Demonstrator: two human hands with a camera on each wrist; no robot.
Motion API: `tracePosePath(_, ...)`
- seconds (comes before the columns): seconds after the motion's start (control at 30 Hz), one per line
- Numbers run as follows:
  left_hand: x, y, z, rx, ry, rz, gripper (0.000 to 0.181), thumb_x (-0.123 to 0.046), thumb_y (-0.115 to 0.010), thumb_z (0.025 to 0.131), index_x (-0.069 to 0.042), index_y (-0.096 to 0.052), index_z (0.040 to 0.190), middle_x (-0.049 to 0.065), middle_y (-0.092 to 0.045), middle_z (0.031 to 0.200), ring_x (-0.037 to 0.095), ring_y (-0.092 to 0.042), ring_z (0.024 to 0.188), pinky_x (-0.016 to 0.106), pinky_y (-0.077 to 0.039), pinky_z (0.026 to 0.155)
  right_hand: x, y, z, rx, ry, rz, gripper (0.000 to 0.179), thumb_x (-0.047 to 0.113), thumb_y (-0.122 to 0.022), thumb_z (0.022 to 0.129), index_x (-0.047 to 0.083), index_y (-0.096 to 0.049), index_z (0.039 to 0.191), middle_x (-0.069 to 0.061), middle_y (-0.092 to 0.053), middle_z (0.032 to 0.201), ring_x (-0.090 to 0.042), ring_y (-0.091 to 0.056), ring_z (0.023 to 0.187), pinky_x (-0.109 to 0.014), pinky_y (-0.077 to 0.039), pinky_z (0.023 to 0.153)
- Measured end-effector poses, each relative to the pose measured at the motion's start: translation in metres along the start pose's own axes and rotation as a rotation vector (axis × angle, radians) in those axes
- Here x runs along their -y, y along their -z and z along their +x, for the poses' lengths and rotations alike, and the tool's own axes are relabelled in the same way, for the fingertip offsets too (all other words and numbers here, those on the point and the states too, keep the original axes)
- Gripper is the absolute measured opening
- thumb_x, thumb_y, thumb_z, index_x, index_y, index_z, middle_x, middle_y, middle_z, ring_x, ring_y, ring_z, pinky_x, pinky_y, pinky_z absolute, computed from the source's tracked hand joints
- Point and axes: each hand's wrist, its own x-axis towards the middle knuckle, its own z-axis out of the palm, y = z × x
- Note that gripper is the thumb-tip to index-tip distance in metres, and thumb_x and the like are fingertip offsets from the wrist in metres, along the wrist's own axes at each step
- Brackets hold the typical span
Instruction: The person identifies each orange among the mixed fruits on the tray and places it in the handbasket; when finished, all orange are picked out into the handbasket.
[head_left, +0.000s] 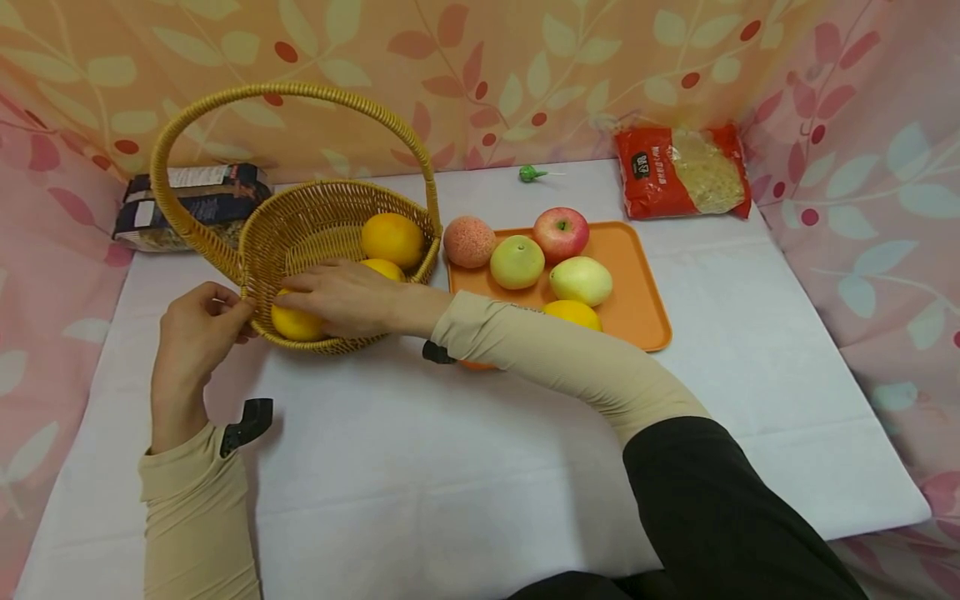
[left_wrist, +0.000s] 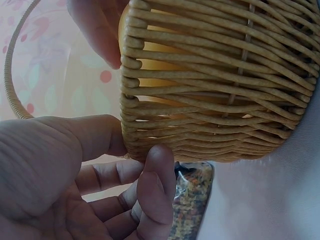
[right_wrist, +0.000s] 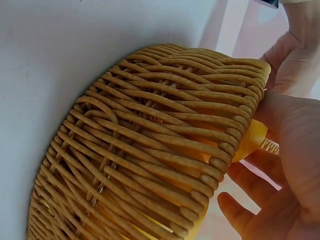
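The wicker basket (head_left: 337, 196) stands on the left side of the table, its handle arching above it. My left hand (head_left: 198, 329) pinches the basket's left rim between thumb and fingers. Inside the basket, my right hand (head_left: 345, 296) lies over an orange (head_left: 298, 321) at the near left, with thumb and fingers about it. Two more oranges are in the basket: one (head_left: 392, 240) at the far right, and another (head_left: 384, 268) partly hidden by the right hand. In the right wrist view, the orange (right_wrist: 252, 140) shows between the thumb and fingers, behind the woven wall.
An orange tray (head_left: 637, 292) right of the basket bears a red apple (head_left: 561, 234), a rough pink round fruit (head_left: 469, 242), two pale green fruits and a yellow one. Behind are a dark packet (head_left: 225, 200), a small green item (head_left: 529, 173) and a red packet (head_left: 652, 175).
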Motion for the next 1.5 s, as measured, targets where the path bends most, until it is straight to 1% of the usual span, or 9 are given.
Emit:
tracePosePath(0.27, 0.0, -0.001, -0.001, 0.004, 0.025, -0.008, 0.034, -0.031, -0.053, 0.097, 0.002, -0.054, 0.107, -0.009, -0.059, 0.07, 0.004, -0.064, 0.057, 0.023, -0.056, 0.055, 0.0, 0.012, -0.007, 0.029, -0.005, -0.033, 0.058, 0.03, -0.055, 0.099, 0.023, -0.035, 0.152, -0.001, -0.036, 0.158, -0.02, -0.036, 0.145, -0.038, -0.03, 0.12)
tracePosePath(0.37, 0.0, 0.0, -0.001, 0.003, 0.032, -0.006, 0.033, -0.031, -0.054, 0.097, 0.001, -0.054, 0.107, -0.008, -0.06, 0.07, 0.006, -0.065, 0.058, 0.023, -0.056, 0.056, -0.002, 0.02, -0.017, 0.026, -0.013, -0.033, 0.058, 0.032, -0.056, 0.098, 0.023, -0.035, 0.152, 0.0, -0.034, 0.159, -0.019, -0.035, 0.146, -0.038, -0.028, 0.12)
tracePosePath(0.43, 0.0, 0.0, 0.0, 0.002, 0.029, 0.003, 0.033, -0.031, -0.054, 0.097, 0.001, -0.054, 0.106, -0.007, -0.06, 0.07, 0.007, -0.065, 0.058, 0.023, -0.056, 0.056, -0.004, 0.025, -0.028, -0.001, -0.004, -0.028, 0.055, 0.031, -0.056, 0.099, 0.022, -0.038, 0.15, -0.001, -0.035, 0.159, -0.019, -0.035, 0.146, -0.037, -0.027, 0.121)
tracePosePath(0.6, -0.001, -0.001, 0.0, 0.001, 0.015, 0.019, 0.035, -0.032, -0.054, 0.097, 0.002, -0.055, 0.108, -0.004, -0.06, 0.072, 0.005, -0.064, 0.057, 0.023, -0.054, 0.055, -0.012, 0.031, -0.065, -0.096, 0.021, -0.008, 0.049, 0.028, -0.056, 0.099, 0.018, -0.045, 0.146, -0.003, -0.04, 0.155, -0.021, -0.038, 0.144, -0.037, -0.028, 0.12)
tracePosePath(0.77, 0.0, 0.0, 0.0, 0.001, 0.014, 0.019, 0.037, -0.033, -0.053, 0.097, 0.002, -0.055, 0.109, -0.007, -0.06, 0.072, 0.005, -0.064, 0.058, 0.023, -0.054, 0.056, -0.022, 0.032, -0.107, -0.178, -0.005, 0.001, 0.047, 0.028, -0.059, 0.097, 0.017, -0.051, 0.142, -0.005, -0.046, 0.152, -0.025, -0.044, 0.14, -0.04, -0.033, 0.117)
tracePosePath(0.9, 0.0, 0.0, 0.0, 0.006, 0.012, 0.023, 0.038, -0.035, -0.053, 0.097, 0.001, -0.055, 0.109, -0.012, -0.059, 0.068, 0.005, -0.064, 0.058, 0.024, -0.053, 0.055, -0.03, 0.026, -0.142, -0.274, -0.029, 0.013, 0.044, 0.027, -0.064, 0.095, 0.014, -0.056, 0.136, -0.009, -0.054, 0.144, -0.028, -0.049, 0.134, -0.043, -0.037, 0.114)
tracePosePath(1.03, 0.001, 0.001, 0.001, 0.008, 0.016, 0.025, 0.039, -0.036, -0.053, 0.097, 0.001, -0.055, 0.109, -0.016, -0.058, 0.066, 0.004, -0.063, 0.058, 0.024, -0.05, 0.053, -0.036, 0.017, -0.176, -0.366, -0.043, -0.017, 0.043, 0.023, -0.068, 0.092, 0.01, -0.059, 0.132, -0.011, -0.059, 0.137, -0.029, -0.053, 0.129, -0.043, -0.039, 0.112)
tracePosePath(1.3, 0.002, 0.002, 0.0, 0.008, 0.022, -0.001, 0.036, -0.034, -0.054, 0.097, 0.001, -0.054, 0.107, -0.018, -0.056, 0.062, 0.004, -0.063, 0.057, 0.023, -0.052, 0.055, -0.039, -0.006, -0.227, -0.388, -0.14, -0.034, 0.046, 0.023, -0.073, 0.087, 0.008, -0.061, 0.129, -0.013, -0.059, 0.133, -0.032, -0.055, 0.123, -0.046, -0.044, 0.103)
tracePosePath(1.5, 0.0, 0.0, 0.001, 0.006, 0.027, 0.0, 0.035, -0.033, -0.054, 0.097, 0.001, -0.054, 0.106, -0.017, -0.056, 0.063, 0.005, -0.063, 0.057, 0.023, -0.053, 0.056, -0.039, -0.023, -0.258, -0.352, -0.212, -0.064, 0.051, 0.027, -0.076, 0.083, 0.012, -0.059, 0.128, -0.018, -0.056, 0.134, -0.036, -0.052, 0.124, -0.051, -0.045, 0.099)
